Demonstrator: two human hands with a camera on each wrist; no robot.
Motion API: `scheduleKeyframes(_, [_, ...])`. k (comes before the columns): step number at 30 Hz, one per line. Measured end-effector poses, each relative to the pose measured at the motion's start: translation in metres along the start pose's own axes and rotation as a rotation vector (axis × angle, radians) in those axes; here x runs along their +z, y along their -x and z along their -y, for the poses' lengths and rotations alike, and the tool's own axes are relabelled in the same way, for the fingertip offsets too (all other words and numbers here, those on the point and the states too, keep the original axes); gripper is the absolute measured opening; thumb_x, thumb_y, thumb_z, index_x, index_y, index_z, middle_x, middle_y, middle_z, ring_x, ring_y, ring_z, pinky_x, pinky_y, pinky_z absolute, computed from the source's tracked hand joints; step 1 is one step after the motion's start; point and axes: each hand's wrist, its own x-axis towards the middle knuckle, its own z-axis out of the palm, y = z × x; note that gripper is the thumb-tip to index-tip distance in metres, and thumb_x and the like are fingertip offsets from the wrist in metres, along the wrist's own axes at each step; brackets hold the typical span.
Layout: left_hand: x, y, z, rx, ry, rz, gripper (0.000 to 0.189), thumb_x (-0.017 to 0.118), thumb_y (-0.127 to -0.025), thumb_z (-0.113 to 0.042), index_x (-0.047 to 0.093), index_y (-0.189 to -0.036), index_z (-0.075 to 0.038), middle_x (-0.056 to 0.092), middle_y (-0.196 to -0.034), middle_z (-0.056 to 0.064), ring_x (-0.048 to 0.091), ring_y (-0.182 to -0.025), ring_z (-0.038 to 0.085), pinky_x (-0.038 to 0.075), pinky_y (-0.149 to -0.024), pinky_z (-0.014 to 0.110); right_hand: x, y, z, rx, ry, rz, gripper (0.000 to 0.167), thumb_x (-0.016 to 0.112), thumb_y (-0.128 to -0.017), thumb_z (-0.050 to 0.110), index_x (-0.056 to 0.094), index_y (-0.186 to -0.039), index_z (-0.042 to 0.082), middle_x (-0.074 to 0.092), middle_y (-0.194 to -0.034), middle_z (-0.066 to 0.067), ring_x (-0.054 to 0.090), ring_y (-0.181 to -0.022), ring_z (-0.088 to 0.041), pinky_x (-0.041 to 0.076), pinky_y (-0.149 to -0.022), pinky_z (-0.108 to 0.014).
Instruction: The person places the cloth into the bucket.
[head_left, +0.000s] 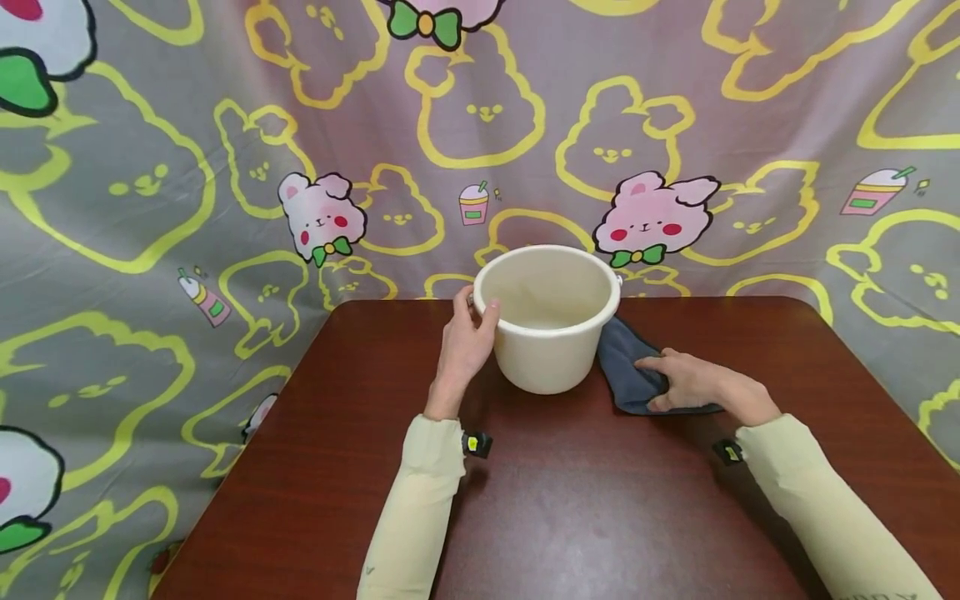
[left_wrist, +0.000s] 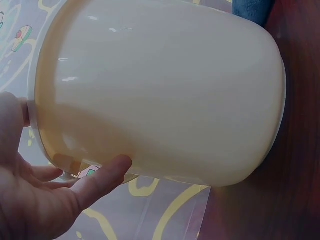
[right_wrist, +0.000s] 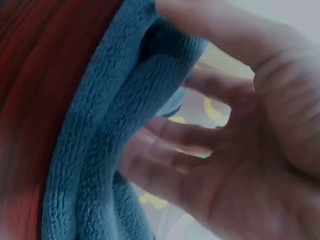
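A cream plastic bucket [head_left: 547, 358] stands near the table's far edge, its mouth tilted a little toward me. My left hand [head_left: 467, 346] grips its rim on the left side, the thumb hooked over the rim. In the left wrist view, the fingers [left_wrist: 105, 180] lie along the bucket's outer wall [left_wrist: 175, 95]. To the right of the bucket lies a folded grey-blue towel [head_left: 630, 383]. Over it, my right hand [head_left: 693, 383] has its fingers spread loosely, thumb apart. Up close, the towel's ribbed folds [right_wrist: 100, 140] rest against the fingertips of the right hand [right_wrist: 240, 135].
A dark red-brown wooden table [head_left: 585, 500] carries everything. Behind it and to the left hangs a curtain [head_left: 525, 133] printed with yellow outlines and pink rabbits. The bucket's right handle mount [head_left: 619, 282] faces the towel side.
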Motion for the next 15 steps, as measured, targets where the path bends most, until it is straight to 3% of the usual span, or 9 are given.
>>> scheduleKeyframes(4, [0.0005,-0.0001,0.0009,0.009,0.006,-0.01,0.06,0.051,-0.095,-0.053,0.037,-0.145,-0.022,0.066,-0.124,0.005,0.063,-0.107,0.022,0.052,-0.089,0.041,0.0029,-0.0004,0.0057,0.0,0.036,0.001,0.076,0.082,-0.077,0.035,0.051,-0.139,0.003,0.047,-0.129,-0.032,0.053,-0.108,-0.041,0.049,-0.088,-0.055])
scheduleKeyframes(9, [0.0006,0.0003,0.0019,0.016,0.003,0.002,0.06,0.05,-0.095,-0.054,0.037,-0.145,-0.023,0.066,-0.121,0.004,0.062,-0.104,0.022,0.052,-0.086,0.04,0.0087,-0.0028,0.0081,-0.032,0.108,-0.06,0.054,0.079,-0.081,0.016,0.06,-0.129,0.001,0.055,-0.123,-0.029,0.057,-0.104,-0.039,0.051,-0.086,-0.054])
scheduleKeyframes(15, [0.0015,-0.0002,0.004,0.023,0.01,-0.001,0.06,0.05,-0.096,-0.054,0.037,-0.145,-0.024,0.066,-0.121,0.004,0.062,-0.105,0.022,0.052,-0.086,0.04,0.0074,-0.004,0.0035,-0.071,0.05,-0.111,0.041,0.072,-0.081,-0.001,0.065,-0.122,-0.003,0.065,-0.113,-0.022,0.061,-0.098,-0.032,0.055,-0.08,-0.047])
